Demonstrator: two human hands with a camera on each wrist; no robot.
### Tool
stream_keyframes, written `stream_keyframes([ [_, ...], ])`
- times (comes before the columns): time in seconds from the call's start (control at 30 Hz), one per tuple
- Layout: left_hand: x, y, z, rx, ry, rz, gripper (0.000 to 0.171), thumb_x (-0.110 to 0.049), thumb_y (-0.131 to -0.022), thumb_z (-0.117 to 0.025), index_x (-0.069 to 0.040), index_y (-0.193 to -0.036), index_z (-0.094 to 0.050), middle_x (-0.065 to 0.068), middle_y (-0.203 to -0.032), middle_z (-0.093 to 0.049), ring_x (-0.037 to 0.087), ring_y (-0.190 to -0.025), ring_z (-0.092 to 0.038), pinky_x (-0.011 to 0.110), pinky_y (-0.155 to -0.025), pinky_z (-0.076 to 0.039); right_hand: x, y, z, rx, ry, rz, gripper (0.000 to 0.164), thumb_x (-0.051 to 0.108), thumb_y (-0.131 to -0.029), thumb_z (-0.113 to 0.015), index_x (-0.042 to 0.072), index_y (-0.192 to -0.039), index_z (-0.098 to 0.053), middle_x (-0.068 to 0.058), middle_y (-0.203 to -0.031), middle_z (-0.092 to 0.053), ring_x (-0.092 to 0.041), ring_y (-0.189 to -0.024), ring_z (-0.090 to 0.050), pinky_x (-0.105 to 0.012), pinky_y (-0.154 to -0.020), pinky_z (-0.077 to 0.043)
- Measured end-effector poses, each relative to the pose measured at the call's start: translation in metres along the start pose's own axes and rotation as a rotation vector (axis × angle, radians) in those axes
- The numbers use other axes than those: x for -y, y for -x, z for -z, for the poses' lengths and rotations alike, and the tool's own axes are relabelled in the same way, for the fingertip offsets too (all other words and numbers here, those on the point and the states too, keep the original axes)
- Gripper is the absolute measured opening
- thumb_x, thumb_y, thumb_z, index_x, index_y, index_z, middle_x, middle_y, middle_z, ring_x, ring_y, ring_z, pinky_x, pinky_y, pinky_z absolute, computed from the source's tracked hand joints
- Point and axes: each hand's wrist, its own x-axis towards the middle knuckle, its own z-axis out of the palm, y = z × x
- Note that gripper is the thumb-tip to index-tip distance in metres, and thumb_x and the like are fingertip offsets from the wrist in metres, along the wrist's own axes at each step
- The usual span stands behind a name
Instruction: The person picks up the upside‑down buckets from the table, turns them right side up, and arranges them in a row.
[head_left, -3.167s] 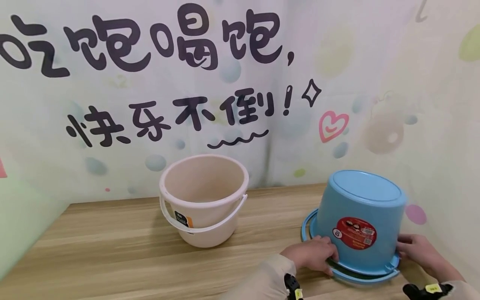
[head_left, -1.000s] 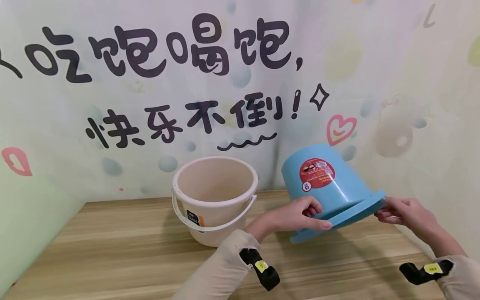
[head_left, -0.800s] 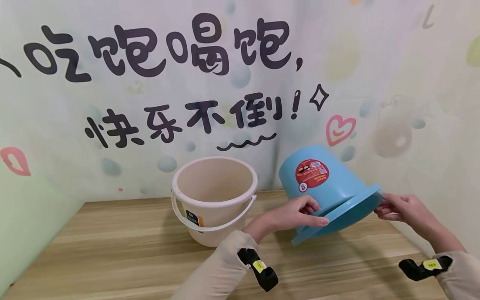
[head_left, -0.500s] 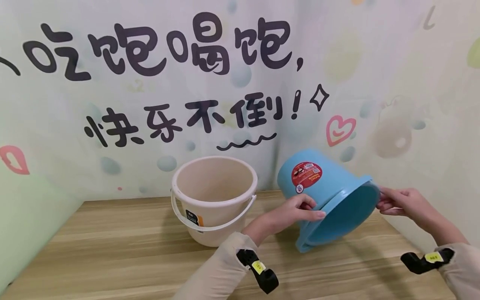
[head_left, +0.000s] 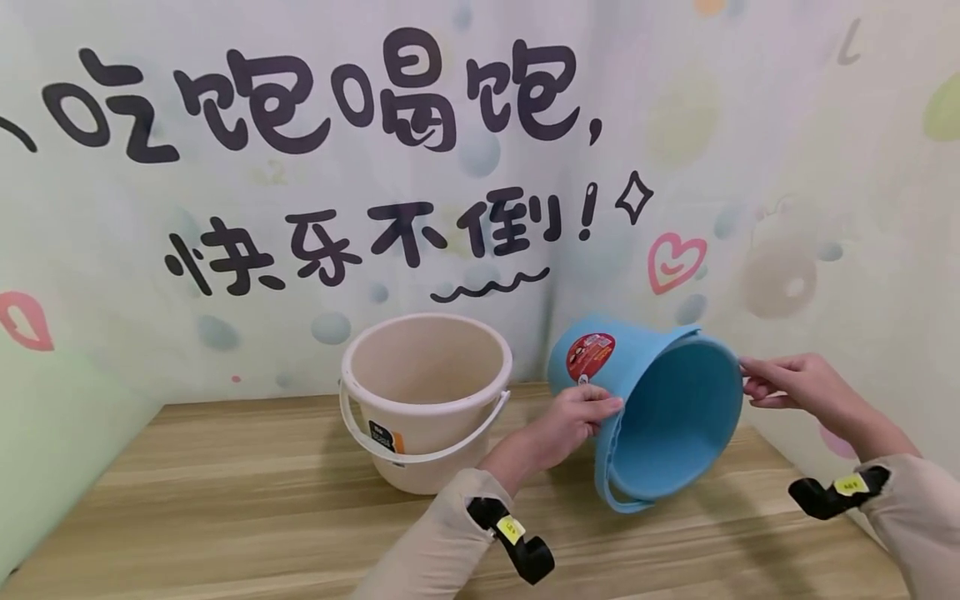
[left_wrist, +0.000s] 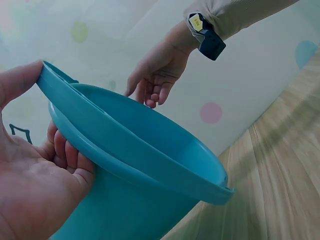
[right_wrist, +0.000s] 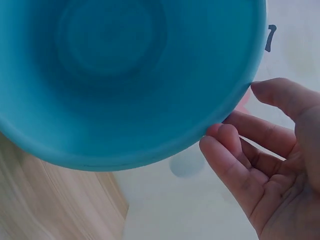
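A blue bucket is tilted on its side, its mouth toward me and its red label high on the left. My left hand grips the left side of its rim, thumb over the edge and fingers curled underneath, as the left wrist view shows. The blue handle lies along that same side. On the opposite side my right hand pinches the rim between thumb and fingertips; in the right wrist view the bucket's inside looks bare.
A cream bucket stands upright left of the blue one, its handle hanging at the front. The wooden tabletop lies beneath. A printed cloth backdrop rises behind, with side walls to the left and right.
The blue bucket stood upside down at the right. It has been lifted, moved left and turned so its mouth faces me. My left hand has moved left along with it; the cream bucket has stayed.
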Motion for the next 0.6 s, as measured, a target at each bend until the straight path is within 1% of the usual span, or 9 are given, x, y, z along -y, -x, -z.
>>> stream_keyframes([
  [0.07,0.002,-0.001,0.003,0.02,0.042,-0.017,0.016,-0.009,-0.095,-0.041,0.005,-0.095,-0.05,0.002,-0.088,-0.048,0.013,-0.083,-0.045,0.023,-0.073,-0.039,0.003,-0.003,0.001,-0.002,0.019,0.009,0.048,0.033,-0.096,-0.046,-0.013,-0.1,-0.061,-0.008,-0.077,-0.065,-0.019,-0.072,-0.064,-0.027,-0.066,-0.053],
  [0.17,0.006,-0.004,0.007,0.055,0.086,-0.049,0.019,-0.013,-0.095,-0.039,-0.005,-0.083,-0.052,0.0,-0.082,-0.05,0.013,-0.086,-0.046,0.025,-0.077,-0.038,0.006,-0.007,0.0,-0.01,0.042,0.018,0.047,0.032,-0.095,-0.048,-0.013,-0.101,-0.061,-0.01,-0.078,-0.063,-0.017,-0.071,-0.063,-0.028,-0.065,-0.053],
  [0.2,0.007,-0.005,0.007,0.06,0.102,-0.056,0.02,-0.014,-0.095,-0.039,-0.009,-0.081,-0.052,0.0,-0.083,-0.051,0.013,-0.087,-0.046,0.025,-0.077,-0.038,0.007,-0.008,0.0,-0.011,0.046,0.025,0.047,0.031,-0.095,-0.048,-0.014,-0.103,-0.06,-0.01,-0.078,-0.063,-0.017,-0.071,-0.062,-0.029,-0.065,-0.053],
  [0.27,0.008,-0.006,0.009,0.065,0.147,-0.071,0.022,-0.016,-0.094,-0.038,-0.012,-0.079,-0.053,-0.001,-0.083,-0.053,0.012,-0.087,-0.047,0.025,-0.079,-0.038,0.008,-0.011,0.001,-0.01,0.052,0.043,0.048,0.029,-0.095,-0.049,-0.016,-0.108,-0.056,-0.01,-0.08,-0.064,-0.014,-0.07,-0.061,-0.031,-0.065,-0.053],
  [0.43,0.01,-0.006,0.011,0.034,0.274,-0.096,0.024,-0.016,-0.095,-0.037,-0.015,-0.085,-0.059,-0.001,-0.093,-0.056,0.013,-0.089,-0.048,0.026,-0.081,-0.038,0.011,-0.016,0.001,-0.002,0.047,0.061,0.048,0.025,-0.095,-0.05,-0.017,-0.119,-0.048,-0.017,-0.09,-0.065,-0.013,-0.073,-0.062,-0.032,-0.066,-0.053],
  [0.5,0.01,-0.005,0.011,0.021,0.315,-0.099,0.025,-0.016,-0.094,-0.036,-0.016,-0.086,-0.06,-0.001,-0.095,-0.055,0.013,-0.09,-0.047,0.027,-0.082,-0.037,0.013,-0.017,0.001,0.0,0.045,0.055,0.049,0.024,-0.094,-0.051,-0.017,-0.121,-0.047,-0.019,-0.094,-0.065,-0.013,-0.074,-0.062,-0.032,-0.067,-0.053],
  [0.6,0.011,-0.004,0.012,-0.003,0.374,-0.094,0.022,-0.017,-0.093,-0.037,-0.015,-0.093,-0.059,0.0,-0.101,-0.053,0.014,-0.094,-0.045,0.027,-0.084,-0.037,0.014,-0.017,-0.001,0.005,0.045,0.049,0.049,0.023,-0.093,-0.053,-0.017,-0.121,-0.047,-0.022,-0.096,-0.064,-0.014,-0.074,-0.063,-0.033,-0.067,-0.053],
])
